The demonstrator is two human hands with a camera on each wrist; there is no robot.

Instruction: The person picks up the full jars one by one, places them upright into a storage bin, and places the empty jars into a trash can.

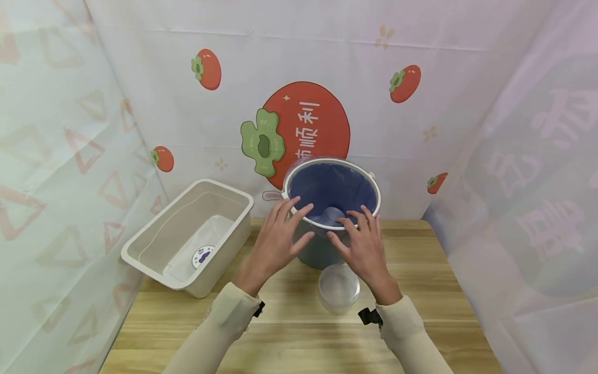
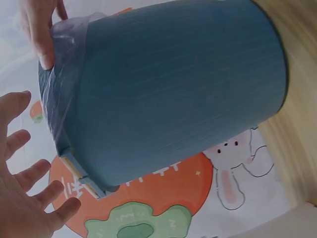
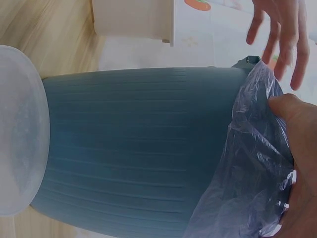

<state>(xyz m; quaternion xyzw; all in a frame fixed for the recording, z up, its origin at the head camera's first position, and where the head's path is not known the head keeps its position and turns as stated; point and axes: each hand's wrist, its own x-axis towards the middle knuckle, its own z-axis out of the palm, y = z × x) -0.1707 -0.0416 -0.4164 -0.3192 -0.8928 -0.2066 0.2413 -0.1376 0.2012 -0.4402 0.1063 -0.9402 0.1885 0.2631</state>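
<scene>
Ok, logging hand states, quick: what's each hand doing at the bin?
Left hand: open, fingers spread near the bin rim.
Right hand: open, fingers on the bag over the rim.

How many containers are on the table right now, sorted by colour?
Blue bin, lined with a plastic bag: 1
Beige rectangular tub: 1
Clear round container: 1
Total: 3
</scene>
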